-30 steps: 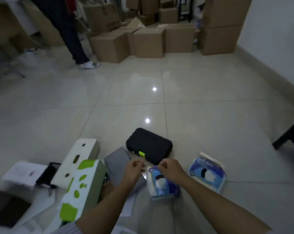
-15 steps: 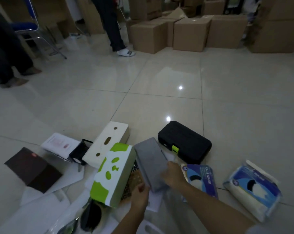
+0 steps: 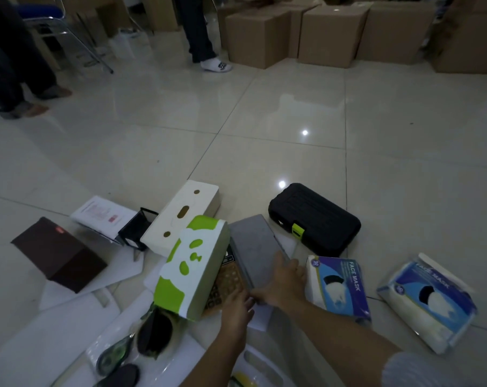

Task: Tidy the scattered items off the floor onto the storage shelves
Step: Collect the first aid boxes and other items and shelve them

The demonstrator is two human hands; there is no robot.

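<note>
Your right hand [image 3: 284,283] lies on the near end of the flat grey case [image 3: 257,247], thumb under its near edge, fingers curled over the right edge: grasping it, it seems. Your left hand [image 3: 236,311] reaches in at the case's near left corner; I cannot tell whether its fingers are clenched. The case lies on the floor [image 3: 264,121], wedged between the green-and-white box [image 3: 192,269] and the face mask box [image 3: 338,286], with the black case [image 3: 315,219] just beyond. Open tiles stretch ahead.

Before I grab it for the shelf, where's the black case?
On the floor right of centre, the black case lies just beyond the grey box and the face mask box.
</note>
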